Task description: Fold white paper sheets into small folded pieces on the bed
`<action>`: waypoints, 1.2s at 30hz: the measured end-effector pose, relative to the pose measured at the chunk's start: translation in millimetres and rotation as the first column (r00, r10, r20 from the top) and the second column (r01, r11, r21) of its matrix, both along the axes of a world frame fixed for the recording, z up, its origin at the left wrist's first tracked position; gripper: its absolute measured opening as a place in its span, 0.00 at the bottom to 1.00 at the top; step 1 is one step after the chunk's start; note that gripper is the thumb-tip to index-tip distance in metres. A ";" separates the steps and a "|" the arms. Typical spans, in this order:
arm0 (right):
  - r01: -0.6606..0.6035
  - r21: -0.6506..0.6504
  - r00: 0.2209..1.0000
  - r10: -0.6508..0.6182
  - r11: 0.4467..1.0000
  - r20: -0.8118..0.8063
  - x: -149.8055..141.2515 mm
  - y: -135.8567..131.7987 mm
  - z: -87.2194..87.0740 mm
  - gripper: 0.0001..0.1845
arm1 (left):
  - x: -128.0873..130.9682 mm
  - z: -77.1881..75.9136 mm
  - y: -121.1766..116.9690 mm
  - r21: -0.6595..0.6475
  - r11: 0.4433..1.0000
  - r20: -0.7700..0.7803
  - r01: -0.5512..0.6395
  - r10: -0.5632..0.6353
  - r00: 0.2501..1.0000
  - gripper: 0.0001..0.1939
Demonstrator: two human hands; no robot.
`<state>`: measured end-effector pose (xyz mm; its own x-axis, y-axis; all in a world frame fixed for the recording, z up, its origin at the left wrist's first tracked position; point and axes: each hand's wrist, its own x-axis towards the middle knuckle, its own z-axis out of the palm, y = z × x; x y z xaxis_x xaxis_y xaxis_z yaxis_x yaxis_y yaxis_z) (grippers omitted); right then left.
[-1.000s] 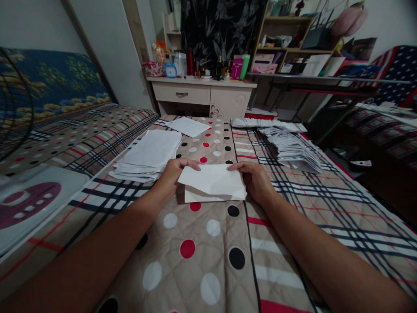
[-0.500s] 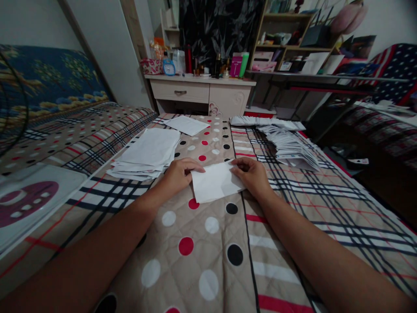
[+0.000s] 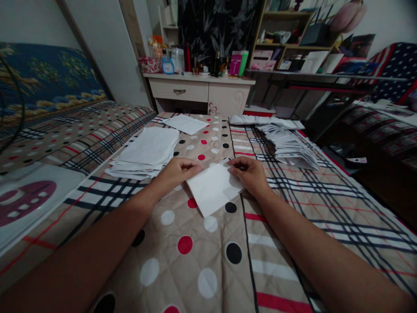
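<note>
A white sheet of paper (image 3: pixel 215 187), seemingly folded, is held between my two hands above the patterned bedspread (image 3: pixel 224 269). My left hand (image 3: pixel 179 171) pinches its upper left corner between thumb and fingers. At the upper right edge, my right hand (image 3: pixel 249 174) grips the paper the same way, fingers curled. The paper tilts, with one corner pointing down toward me. Left of my left hand lies a loose stack of white paper sheets (image 3: pixel 150 145). One more white sheet (image 3: pixel 185 124) rests just beyond that stack.
On the right, a fanned row of folded white papers (image 3: pixel 289 145) lies on the bed, with a white bundle (image 3: pixel 265 121) behind it. A white plastic package with a pink print (image 3: pixel 35 191) sits at the left. A dresser (image 3: pixel 195 91) stands past the bed's far end.
The paper in my hands has turned and its lower corner now reaches closer to me, showing more of its face. Both hands stay in nearly the same place.
</note>
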<state>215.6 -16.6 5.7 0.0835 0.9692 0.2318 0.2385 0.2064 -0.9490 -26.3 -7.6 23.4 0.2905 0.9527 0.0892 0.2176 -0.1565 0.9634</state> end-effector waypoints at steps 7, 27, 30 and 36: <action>-0.219 0.019 0.969 0.220 0.975 -0.115 -14.4 -11.3 8.9 0.12 | 12.7 2.4 -10.6 -0.021 0.981 -0.032 0.191 -0.191 0.981 0.15; -0.059 -0.074 0.758 -0.004 0.995 -0.653 -30.9 -18.4 12.2 0.40 | 33.5 -1.4 -25.1 0.070 0.997 0.407 -0.041 0.009 0.914 0.50; -0.048 -0.069 0.801 -0.003 0.996 -0.599 -29.1 -17.8 13.0 0.40 | 32.0 -2.1 -25.3 0.060 0.998 0.302 0.029 -0.045 0.952 0.48; 0.038 -0.131 0.942 -0.079 0.991 -0.326 -14.1 -9.7 11.8 0.33 | 19.6 5.2 -23.7 0.335 0.905 -0.144 -0.262 0.324 0.935 0.17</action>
<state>201.5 -26.2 17.5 0.1924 0.9793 0.0632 -0.0842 0.0807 -0.9932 -6.7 -31.3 28.6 0.0429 0.9317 0.3607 0.4746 -0.3367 0.8133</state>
